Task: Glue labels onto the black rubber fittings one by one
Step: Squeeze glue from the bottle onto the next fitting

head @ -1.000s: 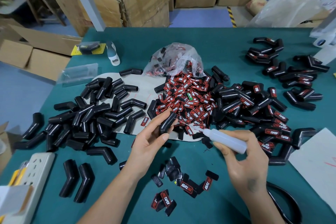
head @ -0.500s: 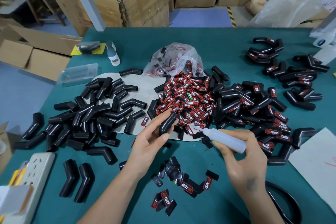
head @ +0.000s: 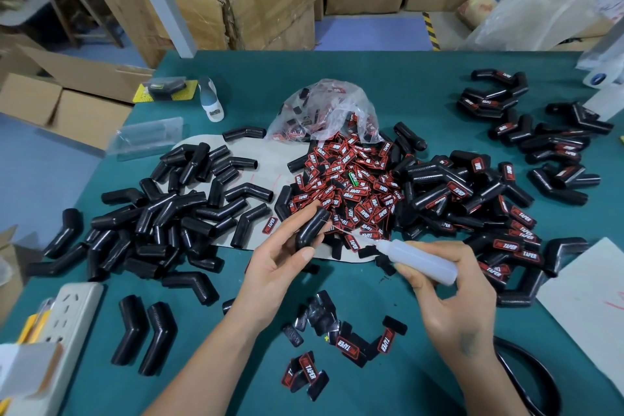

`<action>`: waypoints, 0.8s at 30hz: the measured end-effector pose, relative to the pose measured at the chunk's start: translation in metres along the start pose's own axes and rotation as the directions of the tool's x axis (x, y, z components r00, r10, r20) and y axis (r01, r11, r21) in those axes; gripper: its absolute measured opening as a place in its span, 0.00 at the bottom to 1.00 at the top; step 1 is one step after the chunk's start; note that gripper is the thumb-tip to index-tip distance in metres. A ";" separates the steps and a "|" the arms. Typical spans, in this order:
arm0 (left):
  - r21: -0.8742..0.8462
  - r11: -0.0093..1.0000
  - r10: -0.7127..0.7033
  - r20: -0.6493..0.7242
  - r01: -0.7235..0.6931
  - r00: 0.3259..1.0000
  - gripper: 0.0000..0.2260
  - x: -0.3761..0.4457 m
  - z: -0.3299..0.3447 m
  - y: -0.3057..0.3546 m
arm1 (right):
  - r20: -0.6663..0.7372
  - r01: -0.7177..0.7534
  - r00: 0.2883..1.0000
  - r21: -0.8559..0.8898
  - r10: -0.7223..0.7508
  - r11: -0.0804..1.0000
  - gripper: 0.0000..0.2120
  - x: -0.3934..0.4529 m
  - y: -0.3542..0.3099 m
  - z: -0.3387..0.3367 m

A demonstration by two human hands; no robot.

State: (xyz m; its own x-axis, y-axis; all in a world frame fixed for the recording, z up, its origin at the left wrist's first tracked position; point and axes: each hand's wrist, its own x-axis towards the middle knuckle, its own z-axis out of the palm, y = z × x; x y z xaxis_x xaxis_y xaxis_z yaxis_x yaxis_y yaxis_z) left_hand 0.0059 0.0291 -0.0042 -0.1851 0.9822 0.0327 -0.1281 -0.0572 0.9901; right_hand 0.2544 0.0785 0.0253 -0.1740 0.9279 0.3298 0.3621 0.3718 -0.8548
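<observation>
My left hand [head: 277,268] grips one black rubber elbow fitting [head: 311,228] above the green table [head: 405,91]. My right hand [head: 452,300] holds a translucent glue bottle [head: 418,258] with its nozzle pointing left toward that fitting, a short gap between them. A heap of red-and-black labels [head: 351,186] lies just behind both hands. Bare black fittings [head: 162,213] are piled at the left. Fittings with labels on them [head: 472,199] are heaped at the right.
A clear plastic bag [head: 324,111] of labels sits behind the heap. Loose labels [head: 344,341] lie near the front edge. A white power strip [head: 67,321] is at the front left, a white sheet [head: 587,307] at the right. Cardboard boxes [head: 256,3] stand behind the table.
The glue bottle's nozzle has shifted slightly toward the fitting in my left hand. Otherwise both hands hold still.
</observation>
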 end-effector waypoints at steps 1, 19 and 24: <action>-0.003 1.000 0.002 -0.006 -0.002 1.000 0.24 0.000 0.000 0.000 | -0.007 0.000 1.000 0.002 0.000 1.000 0.14 0.000 0.000 0.000; -0.030 0.999 0.027 0.012 -0.027 1.000 0.24 0.001 -0.002 -0.004 | 0.032 0.026 0.999 0.001 -0.026 1.000 0.16 -0.001 0.004 0.000; -0.034 0.999 0.024 0.016 -0.023 1.000 0.24 0.001 -0.001 -0.004 | 0.027 0.027 0.999 -0.011 -0.027 1.000 0.16 -0.001 0.003 0.000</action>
State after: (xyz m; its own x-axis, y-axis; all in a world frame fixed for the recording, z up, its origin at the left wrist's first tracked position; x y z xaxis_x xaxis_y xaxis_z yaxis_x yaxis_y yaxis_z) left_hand 0.0050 0.0301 -0.0079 -0.1725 0.9833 0.0582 -0.1568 -0.0858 0.9839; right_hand 0.2559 0.0783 0.0227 -0.2088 0.9163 0.3418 0.3673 0.3974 -0.8409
